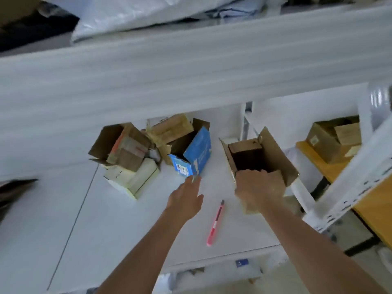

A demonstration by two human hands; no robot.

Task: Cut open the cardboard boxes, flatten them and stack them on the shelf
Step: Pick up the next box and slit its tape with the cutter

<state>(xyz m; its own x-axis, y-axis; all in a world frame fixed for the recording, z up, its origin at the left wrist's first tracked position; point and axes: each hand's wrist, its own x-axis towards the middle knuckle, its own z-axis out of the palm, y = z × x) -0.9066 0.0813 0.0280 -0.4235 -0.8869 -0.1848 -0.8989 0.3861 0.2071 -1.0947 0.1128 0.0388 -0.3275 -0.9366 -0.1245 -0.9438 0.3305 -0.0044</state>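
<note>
Motion blur softens everything. The right hand (257,190) grips the near flap of an open brown cardboard box (273,153), hiding that edge. The left hand (186,200), fingers straight, reaches the blue box (196,154); a pink box cutter (216,223) lies between the wrists.

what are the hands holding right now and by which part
The right hand grips the open brown cardboard box by its near top edge. The left hand holds nothing, its fingers reaching toward the blue box.
</note>
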